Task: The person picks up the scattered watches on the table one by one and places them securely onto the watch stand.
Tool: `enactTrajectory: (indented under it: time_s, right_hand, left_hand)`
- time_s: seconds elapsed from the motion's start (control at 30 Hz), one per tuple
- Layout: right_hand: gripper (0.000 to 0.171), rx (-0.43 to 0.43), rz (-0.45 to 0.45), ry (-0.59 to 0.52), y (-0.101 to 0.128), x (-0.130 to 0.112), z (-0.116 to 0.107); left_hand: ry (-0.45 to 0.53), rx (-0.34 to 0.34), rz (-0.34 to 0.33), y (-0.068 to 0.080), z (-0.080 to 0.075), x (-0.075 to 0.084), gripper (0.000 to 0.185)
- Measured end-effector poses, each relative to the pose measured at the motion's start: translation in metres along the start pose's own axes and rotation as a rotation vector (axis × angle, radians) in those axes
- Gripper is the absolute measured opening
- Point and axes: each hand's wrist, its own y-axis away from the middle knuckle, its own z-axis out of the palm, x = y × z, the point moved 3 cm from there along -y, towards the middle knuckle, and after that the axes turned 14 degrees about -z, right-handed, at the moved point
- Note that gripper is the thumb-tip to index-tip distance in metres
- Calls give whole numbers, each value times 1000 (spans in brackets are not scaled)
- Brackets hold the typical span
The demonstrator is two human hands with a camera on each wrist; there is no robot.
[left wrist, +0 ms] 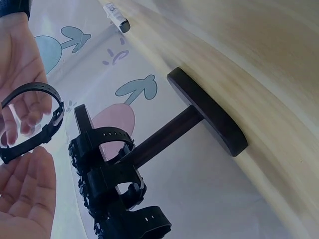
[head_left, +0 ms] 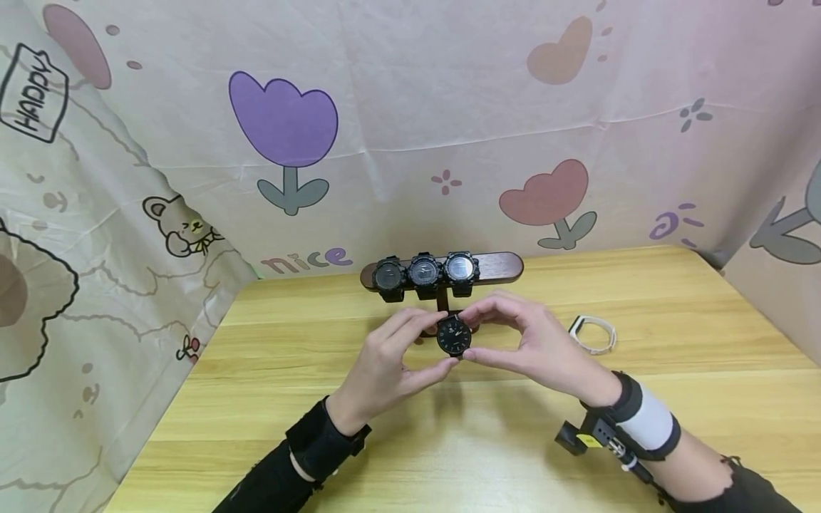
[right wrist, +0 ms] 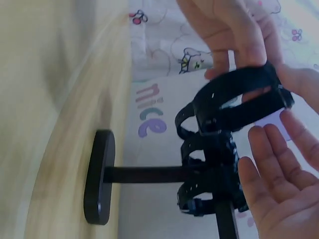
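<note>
In the head view both hands hold a black round-faced watch [head_left: 454, 336] above the table, just in front of a dark wooden T-shaped stand [head_left: 500, 265]. My left hand [head_left: 428, 342] pinches the watch's left side between thumb and fingers. My right hand [head_left: 482, 333] pinches its right side. Three black watches [head_left: 425, 274] hang side by side on the stand's bar. The left wrist view shows the held watch's looped strap [left wrist: 35, 122] between the two hands. In the right wrist view the held watch [right wrist: 239, 99] is beside the hung watches [right wrist: 209, 174].
A white band [head_left: 593, 333] lies on the wooden table [head_left: 673, 299] to the right of the hands. Patterned cloth [head_left: 96, 235] walls the table at the back and on both sides. The stand's oval base [left wrist: 207, 112] rests on the tabletop.
</note>
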Motion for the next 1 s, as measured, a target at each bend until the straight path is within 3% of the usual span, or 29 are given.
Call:
enactTrajectory:
  time_s: [0.4,0.67,1.0]
  right_hand:
    - [56,-67,-111,98,2,8,0]
    - [58,-57,-159,125,2,9,1]
    - [62,-50,-147,125,3,11,2]
  left_hand:
    - [18,-15,11,0,0,-1,64]
    - [22,-29,9,1,1,-1,68]
    - [-8,-36,22,1,1,-1,67]
